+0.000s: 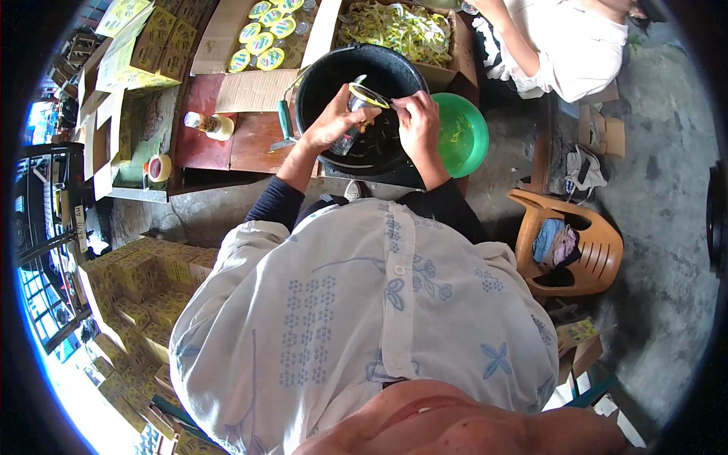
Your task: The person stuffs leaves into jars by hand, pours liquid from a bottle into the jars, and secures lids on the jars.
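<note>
Black bucket (326,80) below, we are gripping one seemingly unfinished cup (368,95) in our curled left hand (334,121), our right hand (418,125) pinching its edge at upper centre, while apparently finished lidded cups (262,42) are sitting upper left.

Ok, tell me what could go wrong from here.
The clear cup is tilted in the left hand above the open black bucket, so a slip might drop it in.

The right hand works right at the cup's yellow rim, so a hard tug could jerk the cup loose.

The green basin sits close beside the right wrist; a sideways swing might knock it.
</note>
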Action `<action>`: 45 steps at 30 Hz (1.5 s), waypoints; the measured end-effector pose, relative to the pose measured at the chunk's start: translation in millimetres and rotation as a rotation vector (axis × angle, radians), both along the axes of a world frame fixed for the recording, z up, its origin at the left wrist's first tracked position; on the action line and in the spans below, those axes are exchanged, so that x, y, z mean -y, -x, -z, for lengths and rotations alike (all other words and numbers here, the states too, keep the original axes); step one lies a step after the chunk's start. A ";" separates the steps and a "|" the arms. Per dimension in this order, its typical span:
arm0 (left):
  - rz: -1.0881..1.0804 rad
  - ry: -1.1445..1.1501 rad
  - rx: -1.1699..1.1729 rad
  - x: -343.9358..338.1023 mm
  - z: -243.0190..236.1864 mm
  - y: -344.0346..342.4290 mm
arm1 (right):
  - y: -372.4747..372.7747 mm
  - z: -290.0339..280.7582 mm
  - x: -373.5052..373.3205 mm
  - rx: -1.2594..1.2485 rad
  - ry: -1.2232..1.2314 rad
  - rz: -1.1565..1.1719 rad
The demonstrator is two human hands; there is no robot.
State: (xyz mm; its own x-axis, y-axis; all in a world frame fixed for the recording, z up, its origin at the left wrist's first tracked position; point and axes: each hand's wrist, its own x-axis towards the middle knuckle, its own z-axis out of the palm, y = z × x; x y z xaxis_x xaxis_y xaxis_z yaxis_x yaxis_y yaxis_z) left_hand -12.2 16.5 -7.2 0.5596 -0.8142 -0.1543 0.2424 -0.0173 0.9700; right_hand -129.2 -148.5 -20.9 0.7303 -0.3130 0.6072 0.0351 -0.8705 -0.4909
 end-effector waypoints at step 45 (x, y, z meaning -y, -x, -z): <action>-0.807 0.155 0.301 -57.1 -21.8 -143.5 | 15.6 -18.0 -37.4 0.001 -0.336 0.007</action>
State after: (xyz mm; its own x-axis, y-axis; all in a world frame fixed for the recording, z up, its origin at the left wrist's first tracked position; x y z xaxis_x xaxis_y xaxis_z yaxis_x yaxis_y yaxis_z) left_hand 131.3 73.6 14.6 0.9733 -0.1513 0.1726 -0.1434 0.1866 0.9719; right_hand -144.9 -111.2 -2.9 0.7271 -0.5005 0.4699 0.0305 -0.6603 -0.7504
